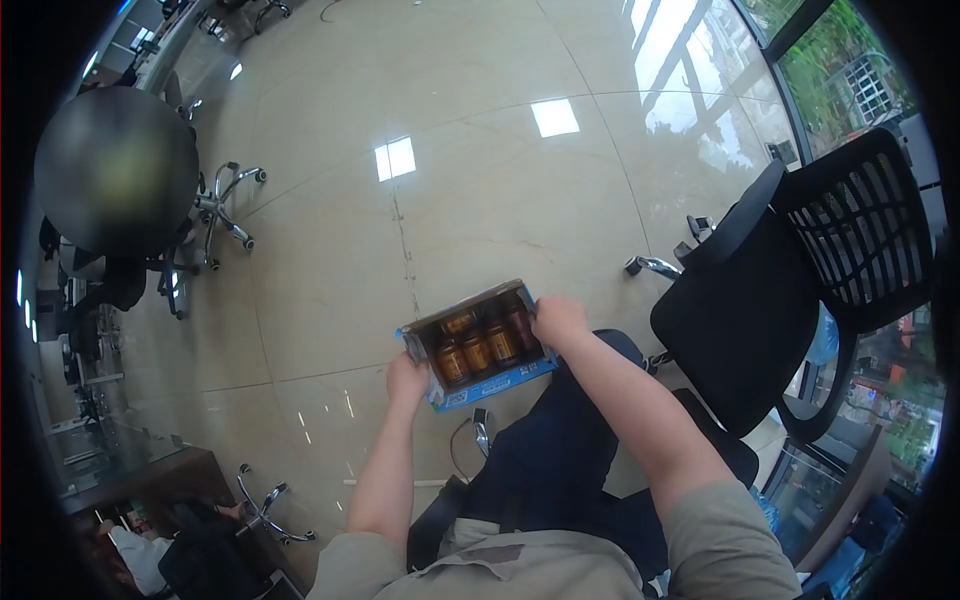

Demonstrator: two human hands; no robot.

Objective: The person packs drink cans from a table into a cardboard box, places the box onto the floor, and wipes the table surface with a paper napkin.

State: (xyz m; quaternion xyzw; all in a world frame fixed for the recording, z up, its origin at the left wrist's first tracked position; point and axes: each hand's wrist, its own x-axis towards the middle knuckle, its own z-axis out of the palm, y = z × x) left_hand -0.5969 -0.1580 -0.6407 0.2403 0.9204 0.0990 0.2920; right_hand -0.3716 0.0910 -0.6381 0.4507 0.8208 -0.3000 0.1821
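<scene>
A blue cardboard box [497, 383] with its top open is held in front of my knees, tilted so that its inside faces me. Several brown bottles [476, 351] with yellowish labels stand in it, gathered toward the near side. My left hand [407, 381] grips the box's left end. Around the right end, my right hand [560, 324] is closed on the cardboard edge. The fingers of both hands are partly hidden by the box walls.
A black mesh office chair [740, 310] stands close on my right, by the windows. To the left are a wheeled chair base [225, 205], a blurred round shape over a seated person, and a brown cabinet [150, 480] with bags. Glossy tiles [330, 260] cover the floor.
</scene>
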